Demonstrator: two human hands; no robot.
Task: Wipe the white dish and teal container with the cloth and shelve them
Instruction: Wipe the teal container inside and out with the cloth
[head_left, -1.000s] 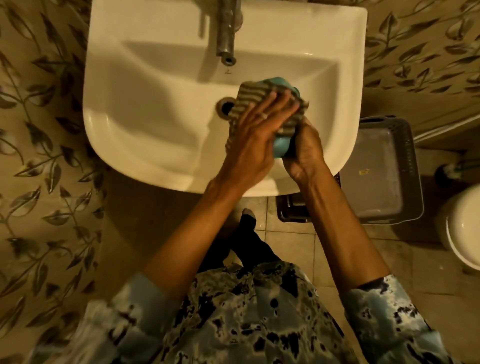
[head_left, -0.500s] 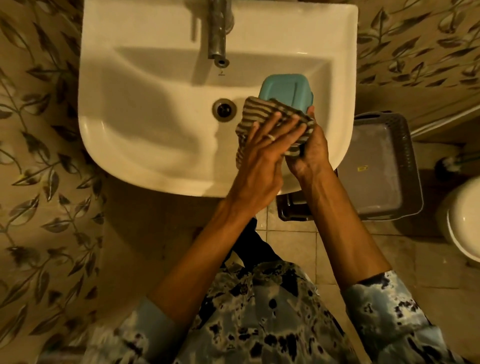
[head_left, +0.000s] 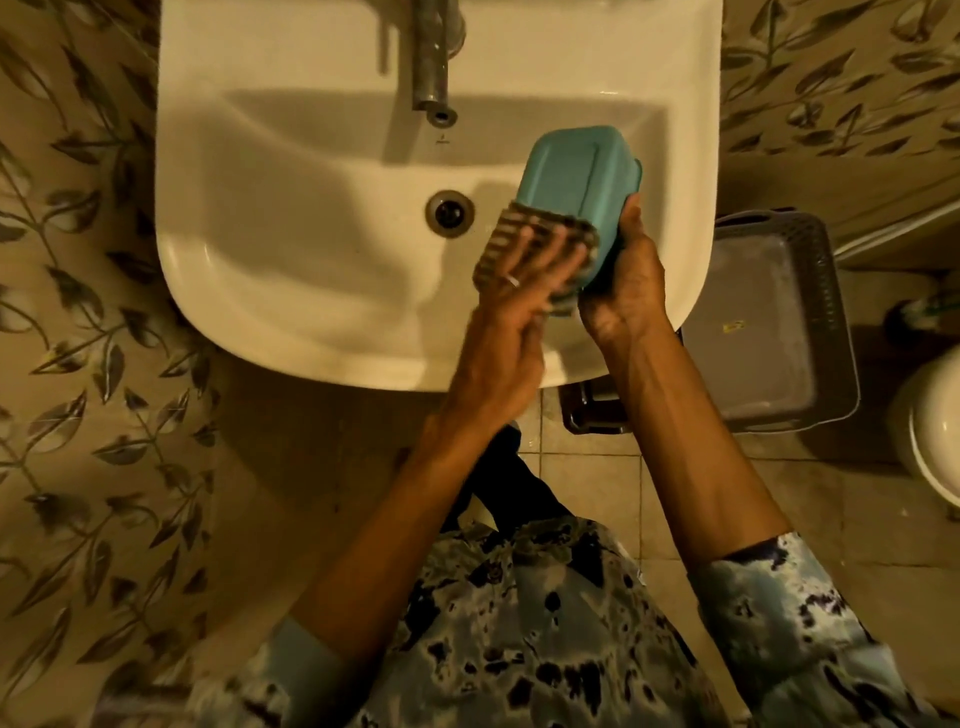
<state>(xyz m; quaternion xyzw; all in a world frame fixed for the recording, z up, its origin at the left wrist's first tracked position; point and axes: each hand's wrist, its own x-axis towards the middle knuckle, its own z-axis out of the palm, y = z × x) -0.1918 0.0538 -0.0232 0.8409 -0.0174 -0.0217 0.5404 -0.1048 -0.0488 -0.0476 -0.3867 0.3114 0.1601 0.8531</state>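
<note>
A teal container (head_left: 574, 176) is held upside down over the right part of the white sink (head_left: 291, 270). My right hand (head_left: 626, 283) grips its near right end. My left hand (head_left: 511, 317) presses a striped cloth (head_left: 506, 236) flat against the container's near side, fingers spread over the cloth. The far half of the container shows bare. No white dish is in view.
A metal tap (head_left: 430, 62) hangs over the basin, with the drain (head_left: 449, 212) left of the cloth. A grey plastic basket (head_left: 769, 322) stands on the tiled floor at the right, under the sink's edge. A white rounded fixture (head_left: 937, 421) sits at the far right.
The cloth under my left hand has slid from the container's far end toward its near end, baring more teal. The container now tilts further out over the basin.
</note>
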